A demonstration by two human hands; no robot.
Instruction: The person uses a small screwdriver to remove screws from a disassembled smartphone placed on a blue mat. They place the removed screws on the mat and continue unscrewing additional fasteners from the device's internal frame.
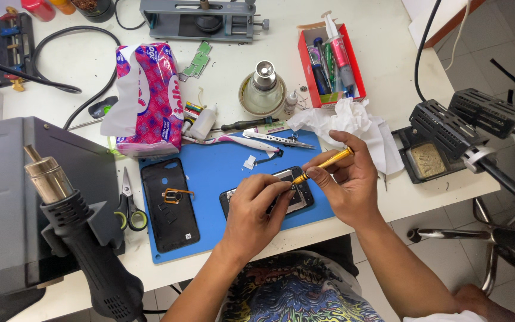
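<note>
An opened black phone (298, 194) lies on a blue work mat (216, 173) near the table's front edge. My left hand (256, 209) rests on the phone and pins it down with its fingertips. My right hand (347, 182) holds a slim yellow screwdriver (324, 165), its tip pointing down onto the phone's upper part. The phone's black back cover (169, 204) lies apart on the mat's left side, with a small flex part on it.
Scissors (129, 206) lie left of the mat, by a hot-air gun (81, 238) in its holder. Tweezers (278, 138), a toothbrush, a tissue pack (147, 98), a crumpled tissue (353, 122), a red box of tools (331, 62) and a soldering stand (448, 128) surround the mat.
</note>
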